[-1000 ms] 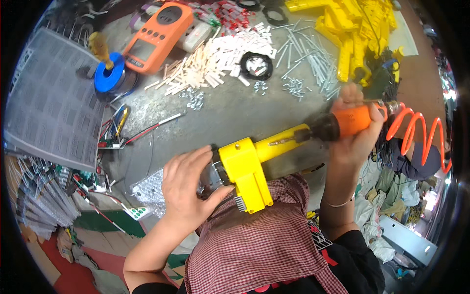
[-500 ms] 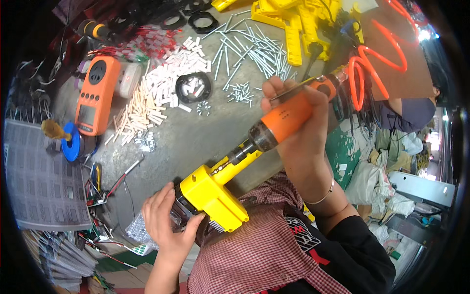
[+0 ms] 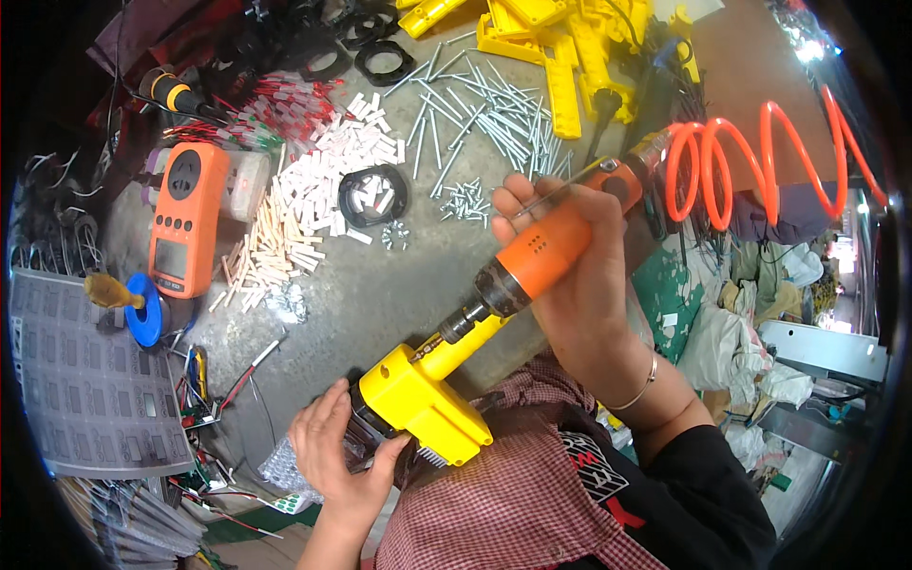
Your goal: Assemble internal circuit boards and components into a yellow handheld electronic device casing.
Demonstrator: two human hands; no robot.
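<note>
My left hand (image 3: 334,454) is closed round the black end of a yellow plastic tool housing (image 3: 418,399), thumb near its lower edge. The housing has a long yellow handle and rests against the checked apron at the table's near edge. In my right hand (image 3: 584,275) is an orange air screwdriver (image 3: 541,249), slanting down to the left. Its black chuck (image 3: 459,325) lies along the handle, with the bit pointing at the housing body; the tip is hidden. A thin metal rod (image 3: 560,188) lies between my right fingers and the screwdriver.
A coiled orange hose (image 3: 727,171) runs right from the screwdriver. Across the table lie long screws (image 3: 494,109), short screws (image 3: 465,199), white sleeves (image 3: 356,147), black rings (image 3: 385,63) and yellow housings (image 3: 560,66). An orange meter (image 3: 188,218) and blue spool (image 3: 144,309) stand left.
The screwdriver has moved closer to the housing, and less of its bit shows. The orange hose hangs in a different, more stretched shape. The whole view has shifted slightly.
</note>
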